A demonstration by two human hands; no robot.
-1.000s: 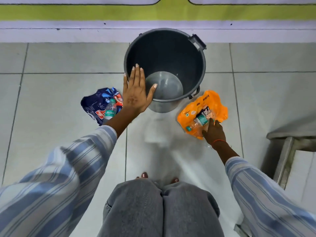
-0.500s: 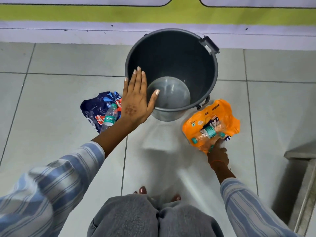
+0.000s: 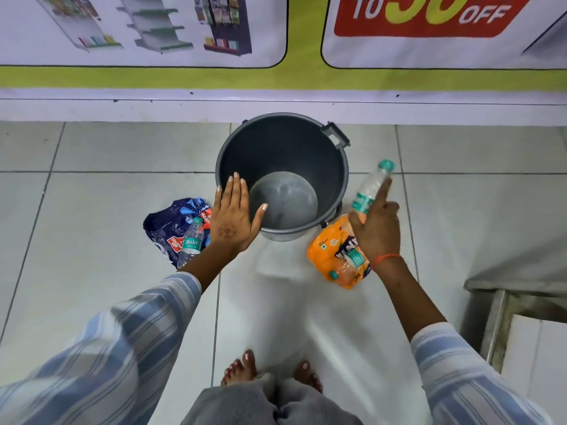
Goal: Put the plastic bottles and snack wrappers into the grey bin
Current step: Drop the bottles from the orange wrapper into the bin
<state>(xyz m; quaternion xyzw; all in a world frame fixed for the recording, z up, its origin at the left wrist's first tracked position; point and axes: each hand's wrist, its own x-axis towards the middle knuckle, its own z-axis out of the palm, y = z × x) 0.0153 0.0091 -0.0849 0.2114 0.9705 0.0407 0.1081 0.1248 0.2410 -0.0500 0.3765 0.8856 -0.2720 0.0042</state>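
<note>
Bare toes (image 3: 242, 368) on the tiled floor (image 3: 92, 210), grey trouser knees below. Right hand (image 3: 379, 231) has risen off the orange wrapper (image 3: 325, 256) since half a second ago; its fingers (image 3: 385, 191) now close round a clear bottle (image 3: 369, 188), teal cap pointing up and away, just right of the grey bin (image 3: 282, 148) rim. A second bottle (image 3: 346, 265) stays lying on the orange wrapper. Left hand (image 3: 234, 216) unchanged: fingers spread flat, palm on the bin's near-left rim, holding nothing. Beside it, third bottle (image 3: 191, 243) still rests on the blue wrapper (image 3: 165, 225). Bin interior shows nothing inside. View has tilted up; wall poster (image 3: 429, 26) now visible.
</note>
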